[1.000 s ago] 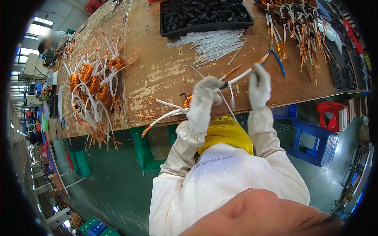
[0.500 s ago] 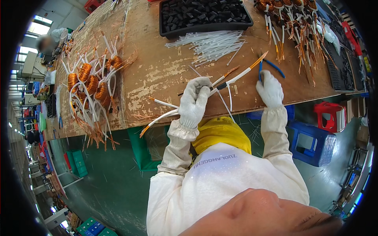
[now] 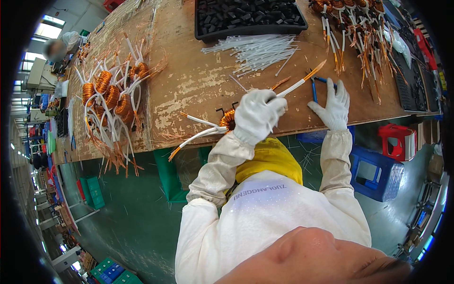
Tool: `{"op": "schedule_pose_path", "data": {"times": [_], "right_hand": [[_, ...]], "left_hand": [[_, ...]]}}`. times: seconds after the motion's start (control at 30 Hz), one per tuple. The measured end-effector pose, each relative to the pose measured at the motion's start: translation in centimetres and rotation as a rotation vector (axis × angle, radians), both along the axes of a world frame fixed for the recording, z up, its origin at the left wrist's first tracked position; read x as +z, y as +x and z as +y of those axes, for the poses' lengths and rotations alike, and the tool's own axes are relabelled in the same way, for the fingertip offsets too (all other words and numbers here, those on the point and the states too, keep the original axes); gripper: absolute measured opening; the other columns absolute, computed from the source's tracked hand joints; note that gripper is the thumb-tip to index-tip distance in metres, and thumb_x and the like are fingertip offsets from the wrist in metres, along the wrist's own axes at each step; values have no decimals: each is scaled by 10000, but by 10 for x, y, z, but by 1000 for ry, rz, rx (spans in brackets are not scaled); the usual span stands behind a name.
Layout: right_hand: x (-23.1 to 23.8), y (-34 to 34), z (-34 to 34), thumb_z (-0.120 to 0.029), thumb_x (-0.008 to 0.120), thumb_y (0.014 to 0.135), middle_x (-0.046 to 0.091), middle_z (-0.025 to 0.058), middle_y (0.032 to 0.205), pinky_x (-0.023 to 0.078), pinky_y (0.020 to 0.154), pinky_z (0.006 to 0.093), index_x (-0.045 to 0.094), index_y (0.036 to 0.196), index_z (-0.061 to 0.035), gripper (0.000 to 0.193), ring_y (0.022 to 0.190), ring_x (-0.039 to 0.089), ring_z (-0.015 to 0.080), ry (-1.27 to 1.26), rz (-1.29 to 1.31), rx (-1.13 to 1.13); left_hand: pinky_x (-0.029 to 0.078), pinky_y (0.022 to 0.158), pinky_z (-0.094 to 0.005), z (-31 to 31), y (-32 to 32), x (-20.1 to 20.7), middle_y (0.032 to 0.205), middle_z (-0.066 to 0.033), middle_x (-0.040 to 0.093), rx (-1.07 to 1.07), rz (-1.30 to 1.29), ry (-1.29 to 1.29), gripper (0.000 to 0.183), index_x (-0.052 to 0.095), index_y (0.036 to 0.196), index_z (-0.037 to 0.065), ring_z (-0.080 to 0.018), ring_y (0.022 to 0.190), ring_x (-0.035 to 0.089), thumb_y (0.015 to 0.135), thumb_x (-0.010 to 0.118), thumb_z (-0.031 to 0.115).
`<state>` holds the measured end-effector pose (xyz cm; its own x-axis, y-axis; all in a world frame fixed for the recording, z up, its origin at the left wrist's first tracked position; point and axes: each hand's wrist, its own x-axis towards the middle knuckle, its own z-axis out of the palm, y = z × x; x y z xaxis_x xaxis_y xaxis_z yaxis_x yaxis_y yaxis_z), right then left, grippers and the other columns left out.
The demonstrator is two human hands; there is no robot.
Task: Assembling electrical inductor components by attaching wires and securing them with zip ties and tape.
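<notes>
A copper-wound coil (image 3: 228, 120) lies near the table's front edge, white-sleeved leads reaching out to its left. My left hand (image 3: 257, 114), in a white knitted glove, is closed over the wires beside it and slightly blurred. Past its fingers, a white-sleeved lead (image 3: 297, 86) with a bare copper end points to the upper right. My right hand (image 3: 335, 105), gloved too, has its fingers spread and holds nothing. Blue-handled pliers (image 3: 314, 90) lie on the table just beside its thumb and fingers.
A black tray (image 3: 250, 34) of small black pieces stands at the back, white cable ties (image 3: 260, 52) piled before it. Bundles of copper coils lie left (image 3: 111, 97) and back right (image 3: 362, 35). Blue (image 3: 378, 173) and red (image 3: 397, 142) stools stand below the table's right side.
My right hand has let go of the pliers and opened. My left hand has moved right along the wires, uncovering the coil and covering the black sleeve.
</notes>
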<state>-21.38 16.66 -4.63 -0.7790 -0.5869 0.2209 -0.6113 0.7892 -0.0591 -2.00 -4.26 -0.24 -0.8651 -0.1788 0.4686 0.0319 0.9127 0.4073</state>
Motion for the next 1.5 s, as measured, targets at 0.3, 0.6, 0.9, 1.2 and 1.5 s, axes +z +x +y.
{"op": "schedule_pose_path", "data": {"times": [0.3, 0.6, 0.9, 1.2, 1.5], "right_hand": [[32, -22, -9, -440, 798, 779, 490, 200, 1450, 422, 1090, 510, 492, 1465, -125, 814, 1331, 499, 397, 95, -328, 17], [6, -4, 17, -231, 579, 998, 694, 113, 1086, 497, 537, 285, 605, 1364, -55, 407, 626, 598, 151, -1005, -1319, -228], [1, 64, -26, -315, 656, 994, 693, 191, 1164, 533, 934, 416, 569, 1382, -49, 479, 1083, 673, 360, -599, -615, -98], [11, 36, -24, -78, 680, 848, 649, 125, 1074, 521, 868, 486, 578, 1323, -110, 487, 986, 620, 382, -212, -79, 229], [29, 37, 5, -427, 870, 692, 541, 254, 1373, 433, 1080, 524, 510, 1445, -61, 912, 1268, 517, 455, 35, -94, 232]], "left_hand": [[376, 514, -185, -34, -3, -15, 704, 51, 594, 78, 58, 1186, 267, 695, 1122, 73, -7, 584, 477, 1102, 526, 279], [355, 464, -183, -38, 0, -14, 690, 45, 592, 133, 42, 1409, 289, 689, 1133, 73, -13, 522, 458, 1093, 546, 322], [393, 501, -186, -41, -5, -14, 703, 49, 598, 147, 1, 1331, 266, 697, 1126, 78, -21, 571, 514, 1096, 541, 292], [470, 607, -181, -36, -1, -18, 735, 40, 616, 144, 31, 1313, 272, 701, 1131, 68, -25, 638, 560, 1088, 557, 295], [468, 603, -183, -36, -1, -17, 751, 40, 613, 104, 41, 1305, 280, 702, 1131, 63, -18, 640, 535, 1089, 557, 299]]}}
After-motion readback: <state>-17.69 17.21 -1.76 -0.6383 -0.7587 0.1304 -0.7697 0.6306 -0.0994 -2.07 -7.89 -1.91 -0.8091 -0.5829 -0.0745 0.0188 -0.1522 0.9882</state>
